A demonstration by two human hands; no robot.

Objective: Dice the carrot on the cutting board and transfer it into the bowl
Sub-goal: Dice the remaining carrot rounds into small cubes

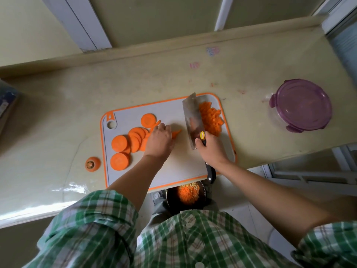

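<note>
Dicing in hand | right hand [210, 149] clamped on cleaver [193, 120] handle | left hand [159, 141] fingers curled onto carrot strips [176, 133] | slices [125, 144] uncut on cutting board [173, 167], diced pile [211, 118] beyond blade | next: probably cross-cut strips, later sweep into bowl [173, 198]
</note>
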